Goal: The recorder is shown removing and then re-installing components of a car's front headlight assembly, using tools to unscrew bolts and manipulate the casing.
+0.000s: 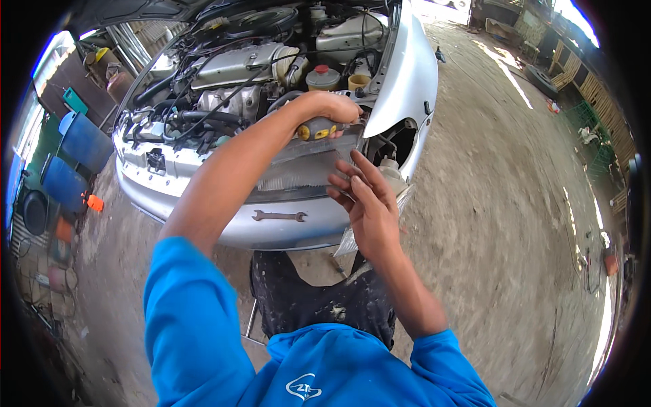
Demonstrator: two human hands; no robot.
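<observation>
My left hand (339, 108) reaches across the front of a silver car and is closed round a thick grey and yellow tool handle (317, 129), which looks like a screwdriver's. Its working end is hidden by the hand near the fender corner. Under it sits the clear headlight (298, 166). My right hand (371, 210) is raised in front of the headlight's outer end, fingers bent and apart, holding nothing. Behind its fingertips, a pale lamp housing (390, 169) sits by the dark opening (401, 142) in the fender. An open-ended wrench (279, 216) lies on the silver bumper (230, 227).
The engine bay is uncovered, with a metal engine cover (237, 64) and a red-capped reservoir (323, 77). Blue drums (85, 142) stand at the left. At the far right, a tyre (540, 80) lies on the dirt floor (495, 224) by a slatted fence.
</observation>
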